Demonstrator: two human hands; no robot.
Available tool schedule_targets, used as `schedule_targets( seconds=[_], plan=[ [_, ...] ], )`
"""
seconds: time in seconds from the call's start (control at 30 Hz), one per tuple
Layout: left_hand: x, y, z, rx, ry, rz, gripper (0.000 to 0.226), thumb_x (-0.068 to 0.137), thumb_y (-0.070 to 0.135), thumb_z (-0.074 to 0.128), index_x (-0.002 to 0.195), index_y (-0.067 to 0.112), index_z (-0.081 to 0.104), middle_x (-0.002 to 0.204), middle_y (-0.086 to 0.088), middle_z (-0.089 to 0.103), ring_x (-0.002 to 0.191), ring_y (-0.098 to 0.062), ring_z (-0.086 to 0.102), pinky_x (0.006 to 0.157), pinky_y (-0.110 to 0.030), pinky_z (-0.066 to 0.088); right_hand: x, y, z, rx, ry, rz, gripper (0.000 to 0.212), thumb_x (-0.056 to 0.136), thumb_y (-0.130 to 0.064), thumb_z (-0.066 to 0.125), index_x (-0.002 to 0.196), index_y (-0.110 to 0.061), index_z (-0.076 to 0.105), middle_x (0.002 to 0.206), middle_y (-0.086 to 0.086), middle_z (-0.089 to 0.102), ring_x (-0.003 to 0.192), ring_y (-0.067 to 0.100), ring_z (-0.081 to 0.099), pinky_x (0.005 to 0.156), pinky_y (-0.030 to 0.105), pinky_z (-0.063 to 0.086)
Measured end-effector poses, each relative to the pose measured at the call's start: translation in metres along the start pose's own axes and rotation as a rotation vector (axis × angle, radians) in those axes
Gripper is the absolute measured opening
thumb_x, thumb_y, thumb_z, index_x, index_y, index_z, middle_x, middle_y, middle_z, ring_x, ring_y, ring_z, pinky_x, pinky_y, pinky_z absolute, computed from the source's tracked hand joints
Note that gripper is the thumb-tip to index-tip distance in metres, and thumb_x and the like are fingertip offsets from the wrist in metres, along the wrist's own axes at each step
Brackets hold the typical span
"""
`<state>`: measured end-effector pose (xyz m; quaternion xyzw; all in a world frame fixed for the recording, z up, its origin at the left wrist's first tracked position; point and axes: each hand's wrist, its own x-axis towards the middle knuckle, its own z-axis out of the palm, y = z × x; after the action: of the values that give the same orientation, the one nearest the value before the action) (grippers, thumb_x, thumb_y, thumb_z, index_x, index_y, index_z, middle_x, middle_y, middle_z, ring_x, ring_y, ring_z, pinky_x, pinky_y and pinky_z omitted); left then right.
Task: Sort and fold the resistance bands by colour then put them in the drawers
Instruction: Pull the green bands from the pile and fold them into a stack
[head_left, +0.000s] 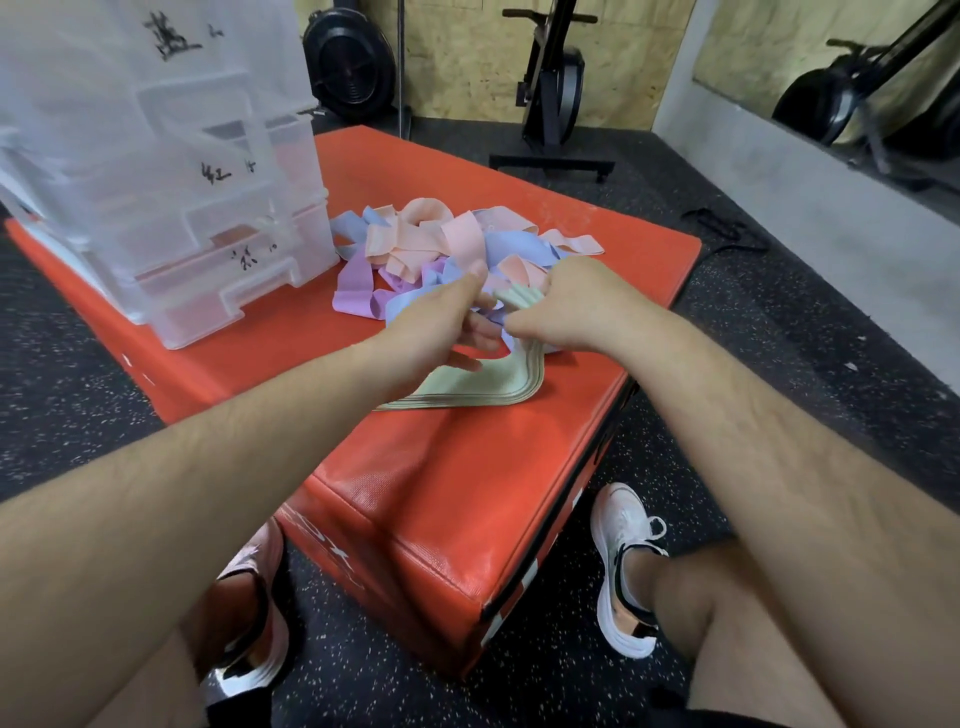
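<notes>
A loose heap of pink, blue and purple resistance bands (441, 244) lies on the red padded box (457, 467). In front of it sits a flat stack of folded green bands (498, 382). My right hand (566, 306) grips a green band (517, 297) at the heap's near edge. My left hand (441, 322) is beside it, fingers curled and pinching a band between the two hands; which colour is hidden by the fingers. The clear plastic drawer unit (171, 208) with handwritten labels stands at the box's left, its drawers closed.
The box sits on black speckled gym floor (779, 364). Exercise machines (556, 88) stand at the back wall. A black strap (727, 228) lies on the floor to the right. My feet in trainers (623, 566) flank the box's near corner.
</notes>
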<state>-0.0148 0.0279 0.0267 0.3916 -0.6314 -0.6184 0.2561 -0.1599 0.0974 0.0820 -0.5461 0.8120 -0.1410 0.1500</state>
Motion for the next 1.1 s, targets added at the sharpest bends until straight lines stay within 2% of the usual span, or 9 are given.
schedule_targets(
  seconds=[0.17, 0.27, 0.33, 0.43, 0.67, 0.8, 0.9, 1.0, 1.1],
  plan=[
    [-0.013, 0.020, -0.007, -0.152, -0.058, -0.059, 0.034, 0.101, 0.048, 0.046, 0.096, 0.019, 0.064, 0.066, -0.003, 0.067, 0.067, -0.023, 0.068, 0.074, -0.038, 0.057, 0.003, -0.023, 0.016, -0.076, 0.025, -0.066, 0.038, 0.081, -0.049, 0.071, 0.070, -0.017, 0.055, 0.068, 0.000, 0.060, 0.066, 0.019, 0.058, 0.052, 0.030, 0.038],
    [-0.015, 0.022, -0.015, -0.105, -0.089, -0.052, 0.032, 0.095, 0.045, 0.060, 0.110, 0.017, 0.065, 0.082, -0.007, 0.067, 0.070, -0.023, 0.067, 0.080, -0.041, 0.058, 0.003, -0.030, 0.023, -0.049, 0.016, -0.106, 0.033, 0.074, -0.039, 0.075, 0.077, -0.017, 0.052, 0.079, 0.002, 0.066, 0.078, 0.022, 0.066, 0.066, 0.036, 0.051],
    [-0.013, 0.019, -0.019, -0.084, -0.085, -0.066, 0.044, 0.090, 0.044, 0.067, 0.121, 0.013, 0.062, 0.095, -0.010, 0.064, 0.073, -0.023, 0.065, 0.081, -0.041, 0.058, -0.002, -0.033, 0.024, -0.030, -0.016, -0.123, 0.037, 0.079, -0.035, 0.074, 0.078, -0.015, 0.043, 0.081, 0.001, 0.063, 0.076, 0.018, 0.062, 0.062, 0.032, 0.047],
    [-0.012, 0.014, -0.023, -0.060, -0.053, -0.043, 0.027, 0.093, 0.028, 0.068, 0.114, 0.011, 0.063, 0.092, -0.010, 0.066, 0.068, -0.020, 0.066, 0.076, -0.037, 0.059, -0.004, -0.032, 0.023, 0.022, -0.045, -0.164, 0.027, 0.082, -0.040, 0.074, 0.075, -0.022, 0.054, 0.078, -0.001, 0.060, 0.069, 0.015, 0.058, 0.059, 0.032, 0.042],
    [-0.008, 0.010, -0.028, -0.011, 0.060, -0.043, 0.009, 0.088, 0.004, 0.062, 0.091, 0.011, 0.066, 0.094, -0.015, 0.070, 0.070, -0.021, 0.066, 0.062, -0.030, 0.058, 0.004, -0.022, 0.029, 0.057, -0.123, -0.128, 0.058, 0.054, -0.068, 0.081, 0.058, -0.019, 0.050, 0.070, -0.004, 0.045, 0.059, 0.017, 0.042, 0.061, 0.035, 0.034],
    [-0.006, 0.006, -0.031, 0.024, 0.069, -0.069, 0.006, 0.086, 0.007, 0.060, 0.091, 0.007, 0.063, 0.090, -0.017, 0.068, 0.065, -0.021, 0.067, 0.060, -0.030, 0.056, 0.003, -0.018, 0.031, 0.051, -0.171, -0.162, 0.068, 0.058, -0.059, 0.088, 0.103, -0.014, 0.064, 0.087, -0.009, 0.062, 0.082, 0.018, 0.063, 0.077, 0.037, 0.050],
    [-0.003, 0.002, -0.034, 0.045, 0.091, -0.058, 0.026, 0.081, 0.019, 0.076, 0.098, 0.009, 0.059, 0.086, -0.012, 0.068, 0.070, -0.022, 0.069, 0.063, -0.032, 0.058, -0.001, -0.020, 0.029, 0.052, -0.199, -0.228, 0.056, 0.067, -0.051, 0.088, 0.107, -0.023, 0.060, 0.093, -0.011, 0.061, 0.089, 0.013, 0.061, 0.085, 0.035, 0.051],
    [-0.003, 0.003, -0.038, 0.072, 0.140, -0.041, 0.022, 0.081, 0.008, 0.076, 0.096, 0.011, 0.060, 0.088, -0.012, 0.069, 0.069, -0.020, 0.069, 0.061, -0.029, 0.058, 0.003, -0.016, 0.029, -0.083, -0.141, -0.278, 0.065, 0.064, -0.058, 0.086, 0.115, -0.032, 0.054, 0.109, -0.011, 0.044, 0.108, 0.011, 0.045, 0.091, 0.041, 0.046],
    [-0.004, 0.004, -0.041, 0.042, 0.161, -0.064, 0.020, 0.080, 0.005, 0.075, 0.093, 0.012, 0.061, 0.086, -0.013, 0.068, 0.068, -0.023, 0.068, 0.059, -0.028, 0.057, 0.005, -0.007, 0.034, -0.121, -0.140, -0.325, 0.071, 0.065, -0.049, 0.088, 0.118, -0.033, 0.044, 0.118, -0.013, 0.041, 0.111, 0.012, 0.040, 0.077, 0.030, 0.038]
  ],
)
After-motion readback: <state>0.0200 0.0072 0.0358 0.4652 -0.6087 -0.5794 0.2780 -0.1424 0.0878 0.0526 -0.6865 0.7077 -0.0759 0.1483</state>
